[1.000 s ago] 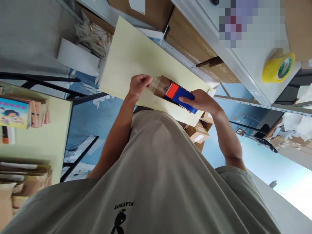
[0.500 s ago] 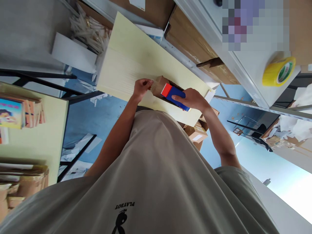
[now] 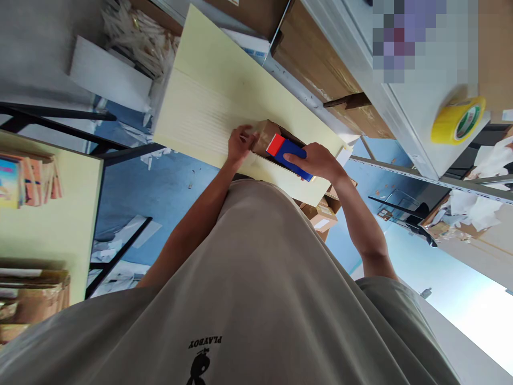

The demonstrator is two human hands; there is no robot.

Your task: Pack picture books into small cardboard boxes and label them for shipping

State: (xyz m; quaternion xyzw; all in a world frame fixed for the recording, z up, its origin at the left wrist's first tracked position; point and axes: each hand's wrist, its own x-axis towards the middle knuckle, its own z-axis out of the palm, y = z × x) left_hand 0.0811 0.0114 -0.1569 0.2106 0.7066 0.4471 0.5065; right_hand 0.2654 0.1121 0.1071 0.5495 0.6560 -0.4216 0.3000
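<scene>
A small brown cardboard box (image 3: 264, 138) lies on the pale yellow tabletop (image 3: 200, 91), close to my body. My right hand (image 3: 320, 160) is closed around a blue tape dispenser (image 3: 294, 156) with a red, tooth-edged front (image 3: 275, 144). The dispenser rests over the box and hides part of its dark top. At the box's left end is my left hand (image 3: 241, 143), fingers slightly bent and apart, their tips against the cardboard. Those fingertips are a little blurred, and I cannot make out any tape under them.
Large cardboard boxes (image 3: 316, 59) line the table's far side. A roll of yellow tape (image 3: 459, 122) sits on the grey shelf (image 3: 420, 101) at right. Books (image 3: 32, 179) lie on another table at left. Smaller cartons (image 3: 320, 216) stand below the near right edge.
My left hand has gone from a pinch just off the box's left end to loosened fingers against that end. My right hand stays on the dispenser. The view has shifted slightly.
</scene>
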